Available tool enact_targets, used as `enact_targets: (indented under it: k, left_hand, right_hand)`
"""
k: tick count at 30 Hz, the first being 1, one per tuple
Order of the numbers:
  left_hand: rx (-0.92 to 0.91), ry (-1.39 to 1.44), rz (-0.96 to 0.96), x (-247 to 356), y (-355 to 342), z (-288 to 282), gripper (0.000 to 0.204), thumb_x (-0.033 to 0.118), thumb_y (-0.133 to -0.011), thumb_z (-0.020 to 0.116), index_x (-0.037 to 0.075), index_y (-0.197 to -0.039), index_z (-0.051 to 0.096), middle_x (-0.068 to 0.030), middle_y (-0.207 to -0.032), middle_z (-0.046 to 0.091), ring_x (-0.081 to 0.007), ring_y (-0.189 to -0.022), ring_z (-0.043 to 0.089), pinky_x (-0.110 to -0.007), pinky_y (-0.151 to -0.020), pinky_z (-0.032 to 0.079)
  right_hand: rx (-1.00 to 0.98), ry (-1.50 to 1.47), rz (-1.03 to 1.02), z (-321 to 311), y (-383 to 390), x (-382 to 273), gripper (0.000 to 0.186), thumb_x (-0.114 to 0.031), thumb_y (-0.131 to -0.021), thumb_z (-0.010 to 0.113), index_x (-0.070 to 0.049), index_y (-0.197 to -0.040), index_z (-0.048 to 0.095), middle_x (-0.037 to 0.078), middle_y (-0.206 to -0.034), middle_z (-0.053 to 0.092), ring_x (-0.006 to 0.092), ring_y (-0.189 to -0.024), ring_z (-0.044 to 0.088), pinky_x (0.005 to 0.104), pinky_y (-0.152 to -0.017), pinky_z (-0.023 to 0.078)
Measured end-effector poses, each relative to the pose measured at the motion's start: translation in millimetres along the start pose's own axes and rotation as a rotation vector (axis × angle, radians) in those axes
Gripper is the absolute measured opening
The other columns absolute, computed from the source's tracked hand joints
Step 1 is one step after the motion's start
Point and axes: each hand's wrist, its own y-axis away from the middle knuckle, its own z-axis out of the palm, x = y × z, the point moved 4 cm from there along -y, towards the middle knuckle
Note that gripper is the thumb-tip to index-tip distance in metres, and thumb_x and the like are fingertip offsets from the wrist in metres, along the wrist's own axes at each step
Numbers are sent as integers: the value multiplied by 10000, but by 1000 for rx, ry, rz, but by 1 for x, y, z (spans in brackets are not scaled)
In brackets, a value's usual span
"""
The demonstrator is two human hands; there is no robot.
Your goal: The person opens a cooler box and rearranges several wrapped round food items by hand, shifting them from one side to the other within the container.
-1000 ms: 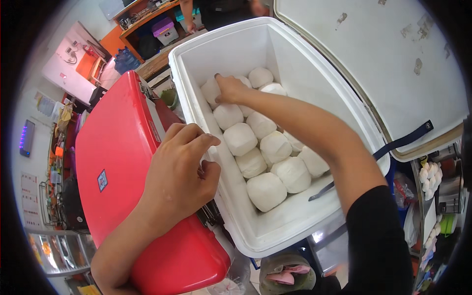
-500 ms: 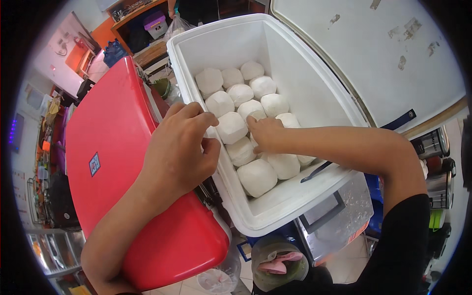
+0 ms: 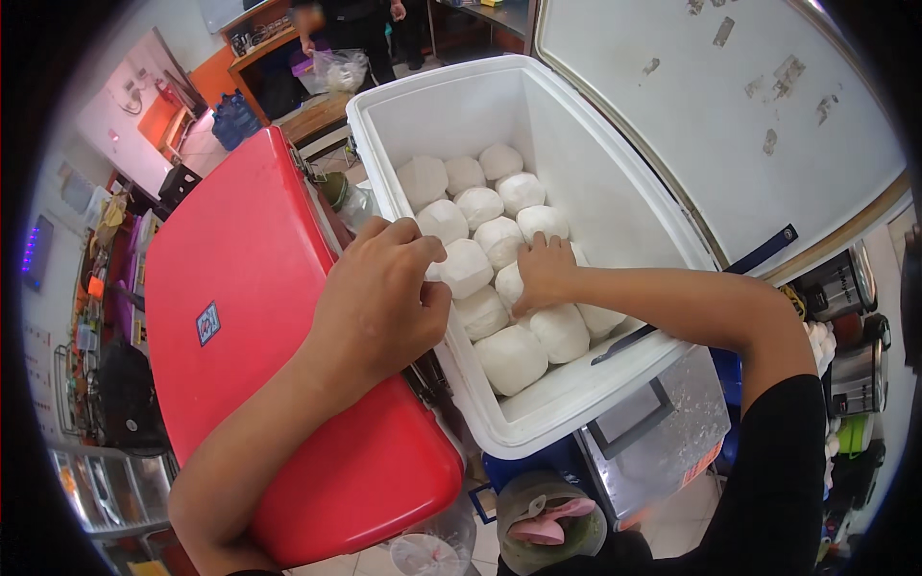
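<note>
A white cooler box (image 3: 538, 437) stands in front of me, its bottom covered with several trimmed white coconuts (image 3: 511, 362). My right hand (image 3: 545, 276) reaches over the box's right side and down among them. Its fingers and thumb are set around a coconut in the near middle, which the hand mostly covers. At the left rim is my left hand (image 3: 389, 293), its fingers curled inward. What those fingers hold, if anything, is hidden. My left forearm passes over a red cooler lid (image 3: 226, 259).
The white lid (image 3: 711, 125) stands raised at the right. Below the box are a metal case (image 3: 663, 432) with a grey handle and a bucket (image 3: 552, 552) holding pink pieces. A person in dark clothes (image 3: 351, 38) stands behind with a plastic bag (image 3: 341, 72).
My right hand has shifted from a pointing touch on one coconut to a grasp slightly to the right. My left hand stays at the rim. The view has shifted; more of the background person shows.
</note>
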Motion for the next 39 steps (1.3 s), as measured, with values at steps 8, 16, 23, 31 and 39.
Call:
enact_targets:
  k: [8, 16, 23, 31, 39]
  left_hand:
    - [-13, -14, -5, 0, -2, 0, 277, -34, -729, 593, -29, -979, 712, -159, -953, 640, -333, -983, 580, -419, -837, 514]
    - [-11, -13, 7, 2, -3, 2, 295, -40, -712, 579, -25, -978, 706, -155, -932, 635, -326, -960, 583, -409, -821, 517]
    - [-19, -8, -29, 6, -2, -2, 319, -48, -704, 574, -27, -996, 701, -147, -924, 626, -316, -943, 580, -403, -797, 520]
    - [-46, -40, -24, 9, -4, -2, 280, -28, -723, 629, -51, -994, 694, -165, -944, 621, -344, -966, 587, -430, -837, 522]
    - [-49, -19, -39, 5, 0, -3, 281, -40, -699, 613, -52, -970, 688, -169, -928, 614, -346, -957, 580, -438, -828, 514]
  right_hand:
    - [-176, -132, -215, -11, 1, -8, 1103, -433, -567, 898, 21, -1412, 353, 289, -1284, 597, 482, -1246, 498, 536, -1071, 373]
    - [26, -280, -118, -117, -79, 17, 1140, -393, -560, 926, 37, -1413, 303, 296, -1275, 610, 399, -1171, 617, 460, -983, 476]
    - [427, -440, 102, -93, -177, -10, 1057, -326, -615, 882, -18, -1439, 298, 272, -1289, 584, 405, -1317, 480, 578, -1042, 378]
    - [409, -440, 93, -73, -208, -25, 1071, -308, -699, 816, -40, -1543, 212, 314, -1410, 452, 424, -1426, 317, 574, -1076, 337]
    - [252, -390, -238, -127, -157, 16, 943, -332, -764, 792, -89, -1528, 295, 362, -1322, 559, 432, -1218, 575, 468, -1033, 456]
